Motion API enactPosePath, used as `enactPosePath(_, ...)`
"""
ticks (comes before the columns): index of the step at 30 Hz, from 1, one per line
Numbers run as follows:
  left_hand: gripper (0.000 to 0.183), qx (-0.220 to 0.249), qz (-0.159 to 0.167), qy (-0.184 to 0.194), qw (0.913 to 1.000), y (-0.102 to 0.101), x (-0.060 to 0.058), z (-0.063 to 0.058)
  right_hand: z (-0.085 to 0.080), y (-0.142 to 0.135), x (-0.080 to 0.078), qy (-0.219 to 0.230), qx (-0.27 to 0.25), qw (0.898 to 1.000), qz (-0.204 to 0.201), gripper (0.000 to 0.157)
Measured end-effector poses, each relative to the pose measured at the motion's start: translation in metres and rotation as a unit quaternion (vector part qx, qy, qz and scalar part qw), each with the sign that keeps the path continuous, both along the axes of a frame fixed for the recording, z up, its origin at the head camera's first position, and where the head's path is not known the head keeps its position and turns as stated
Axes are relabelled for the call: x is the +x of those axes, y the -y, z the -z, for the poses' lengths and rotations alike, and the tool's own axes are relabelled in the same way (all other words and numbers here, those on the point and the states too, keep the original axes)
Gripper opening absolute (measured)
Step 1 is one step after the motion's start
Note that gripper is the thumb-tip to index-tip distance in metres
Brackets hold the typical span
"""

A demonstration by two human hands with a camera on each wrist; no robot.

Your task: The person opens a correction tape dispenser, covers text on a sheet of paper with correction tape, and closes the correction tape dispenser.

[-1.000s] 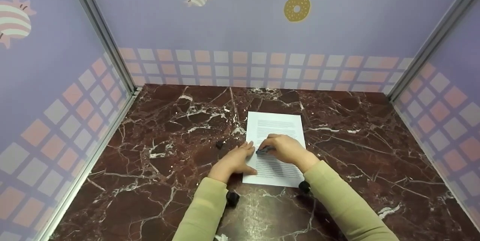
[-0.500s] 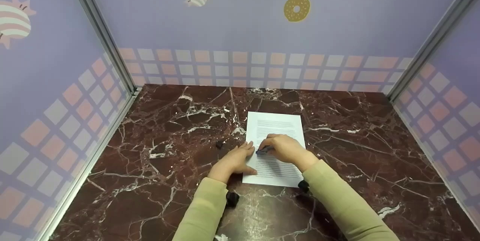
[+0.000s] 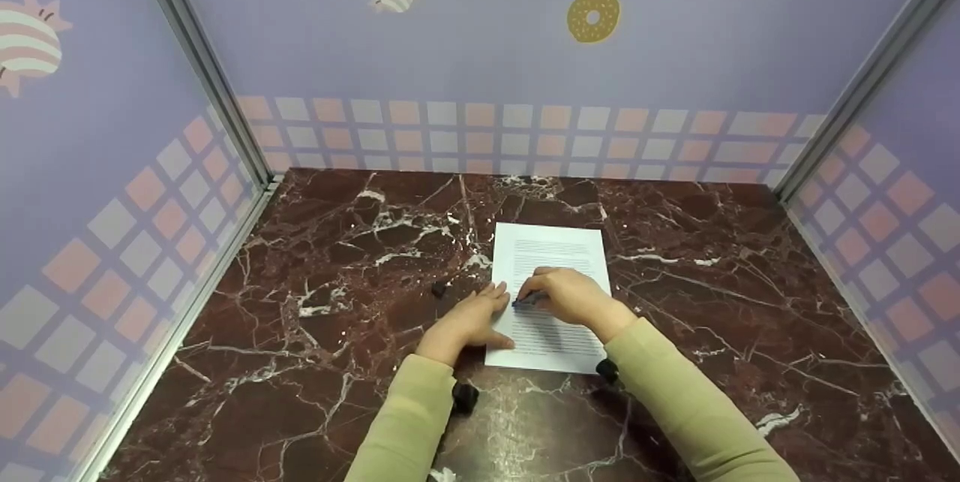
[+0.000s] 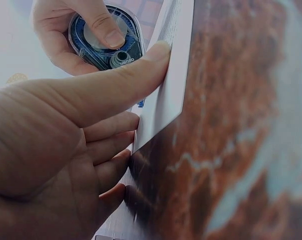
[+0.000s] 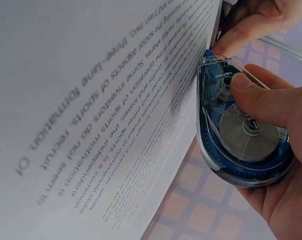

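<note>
A printed sheet of paper (image 3: 551,242) lies on the dark red marbled table. My left hand (image 3: 471,320) rests on its left edge, fingers fairly straight, the thumb on the lower left margin. In the right wrist view, a clear and blue correction tape dispenser (image 5: 243,127) sits in my right hand (image 5: 291,130), pinched between thumb and fingers. Its blue tip (image 5: 209,53) is right at the paper, at the left end of the text lines. The left wrist view shows the same dispenser (image 4: 108,37) just beyond my left thumb (image 4: 115,90).
A small black object (image 3: 439,289) lies on the table (image 3: 360,392) left of the paper. Patterned purple panels (image 3: 480,54) rise behind and along both sides. Black wrist mounts (image 3: 465,397) sit at the sleeves.
</note>
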State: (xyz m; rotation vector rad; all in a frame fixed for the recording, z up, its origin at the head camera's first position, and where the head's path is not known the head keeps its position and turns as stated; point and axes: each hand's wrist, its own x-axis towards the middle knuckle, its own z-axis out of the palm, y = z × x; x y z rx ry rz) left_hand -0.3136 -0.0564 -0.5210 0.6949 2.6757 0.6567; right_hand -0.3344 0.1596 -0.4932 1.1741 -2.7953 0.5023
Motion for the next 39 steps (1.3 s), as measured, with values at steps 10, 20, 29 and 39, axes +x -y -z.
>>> enactPosePath(10, 0.089, 0.003, -0.003, 0.015, 0.9999, -0.0002, -0.0002, -0.0015, 0.0003, -0.0018, -0.0005, 0.011, 0.01, 1.0, 0.009, 0.024)
enactPosePath(20, 0.091, 0.011, -0.003, 0.016, 0.9998, -0.0001, 0.001, -0.0015, -0.0001, -0.0032, -0.0001, 0.011, 0.008, 1.0, 0.012, 0.025)
enactPosePath(29, 0.091, 0.009, -0.004, 0.012, 0.9999, 0.0, 0.0011, -0.0017, -0.0006, -0.0046, 0.0, 0.012, 0.004, 1.0, 0.011, 0.027)
enactPosePath(39, 0.093, 0.014, -0.006, 0.014, 0.9998, 0.001, 0.0001, 0.0, -0.0016, -0.0085, -0.0006, 0.012, 0.023, 1.0, 0.013, 0.024)
